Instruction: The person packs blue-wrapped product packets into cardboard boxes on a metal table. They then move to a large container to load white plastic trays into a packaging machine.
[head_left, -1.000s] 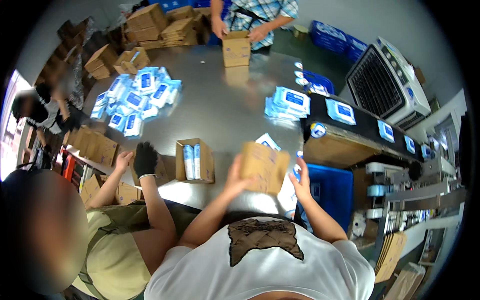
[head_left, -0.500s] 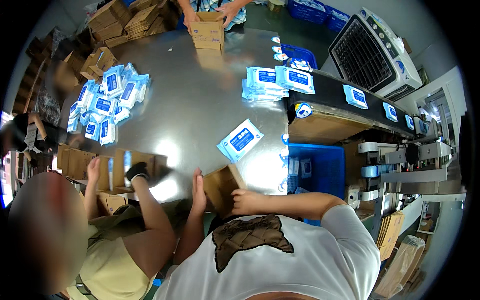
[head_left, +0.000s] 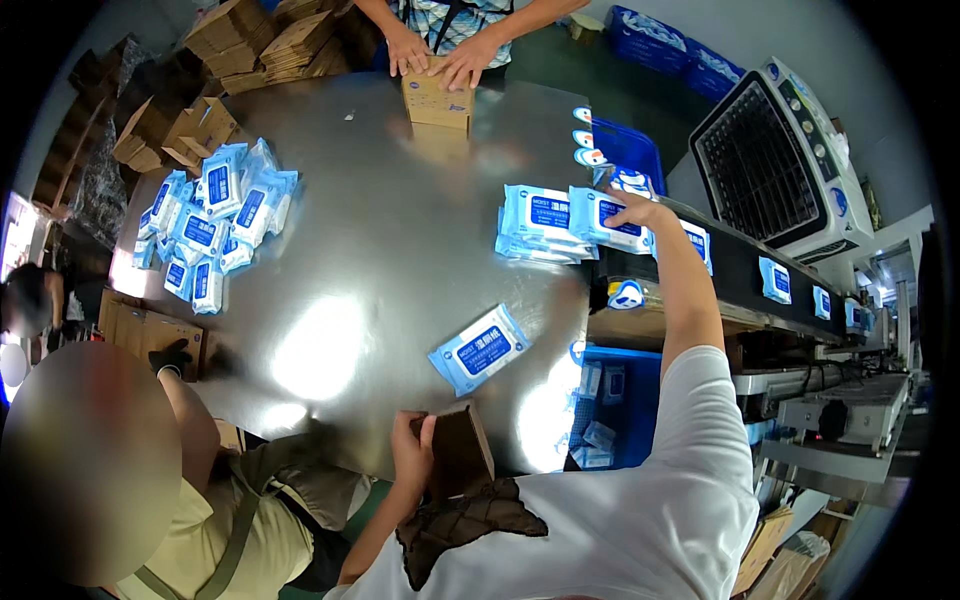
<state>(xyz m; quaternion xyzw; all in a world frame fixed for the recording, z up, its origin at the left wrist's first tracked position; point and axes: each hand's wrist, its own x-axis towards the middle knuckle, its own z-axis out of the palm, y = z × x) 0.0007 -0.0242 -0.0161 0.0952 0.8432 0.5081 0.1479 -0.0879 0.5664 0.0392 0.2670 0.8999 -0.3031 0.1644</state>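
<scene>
My left hand (head_left: 412, 450) grips the near-left wall of a small brown cardboard box (head_left: 465, 455), tilted at the table's near edge against my shirt. Stretched out to the right, my right hand (head_left: 640, 212) has its fingers and thumb on a blue-and-white pack of wet wipes (head_left: 598, 205) where the conveyor meets the table. Left of it lies a low stack of similar wipes packs (head_left: 537, 225). A single wipes pack (head_left: 480, 350) lies flat between that stack and my box.
More packs ride the black conveyor belt (head_left: 740, 264). A blue crate (head_left: 635, 400) with packs stands below it. A heap of wipes packs (head_left: 215, 215) lies on the metal table (head_left: 350, 200) at left. Across, a co-worker's hands press a box (head_left: 438, 100); another person sits at my left.
My right hand has left the cardboard box and reached up and right to the wipes pack by the conveyor. My left hand has closed on the box. The co-worker opposite has pressed the box top down.
</scene>
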